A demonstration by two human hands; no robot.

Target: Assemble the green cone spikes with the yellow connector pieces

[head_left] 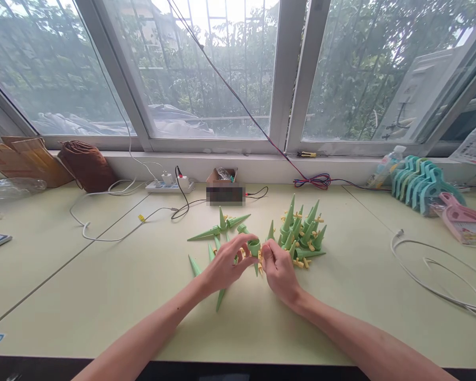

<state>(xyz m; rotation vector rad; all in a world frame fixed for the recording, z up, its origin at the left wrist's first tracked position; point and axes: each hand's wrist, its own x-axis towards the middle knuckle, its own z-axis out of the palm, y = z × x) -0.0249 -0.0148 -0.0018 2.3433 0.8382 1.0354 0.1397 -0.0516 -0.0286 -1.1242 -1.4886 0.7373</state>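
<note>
My left hand (230, 263) grips a green plastic plant watering spike (254, 246) between thumb and fingers. Its round, hollow end faces up, and its pointed end is below the fingers. Close against it, my right hand (278, 267) is closed in a pinch. A small yellow valve piece (261, 269) shows beneath the right thumb; I cannot tell whether it is held. Around and beyond my left hand lie loose green spikes (204, 233). Just past my right hand stands a dense cluster of green spikes with yellow valves (301, 230).
A small open cardboard box (222, 174) stands by the window behind a blurred dark block (226, 196). White cables (432, 275) loop at the right, near teal hangers (420, 182) and a pink dustpan-like item (464, 217). A power strip (170, 186) and brown bag (88, 165) are at back left.
</note>
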